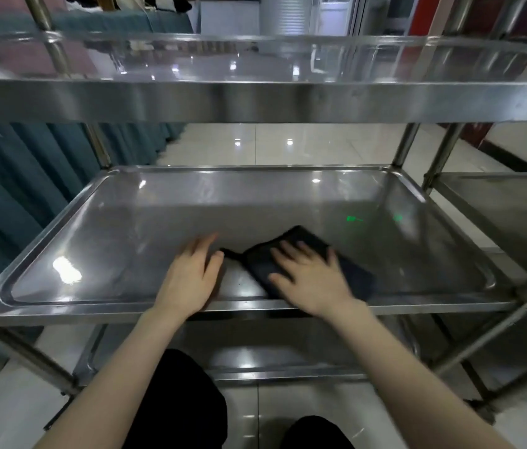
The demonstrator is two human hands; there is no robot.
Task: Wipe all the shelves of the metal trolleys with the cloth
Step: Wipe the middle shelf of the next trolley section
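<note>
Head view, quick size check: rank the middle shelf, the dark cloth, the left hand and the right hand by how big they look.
1. middle shelf, by far the largest
2. dark cloth, though partly hidden under the right hand
3. left hand and right hand: they look about equal, so I won't rank them

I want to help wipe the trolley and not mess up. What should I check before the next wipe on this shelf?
1. The cloth is under the right hand: ok, the hand lies flat on it.
2. The cloth lies on the middle shelf: ok, though one corner trails to the left.
3. The left hand is out of the cloth's way: not ok for a wipe to the left, its thumb is right by that corner.
4. The middle shelf is clean: cannot tell, glare hides any marks.
5. The bottom shelf is wiped: cannot tell.
</note>
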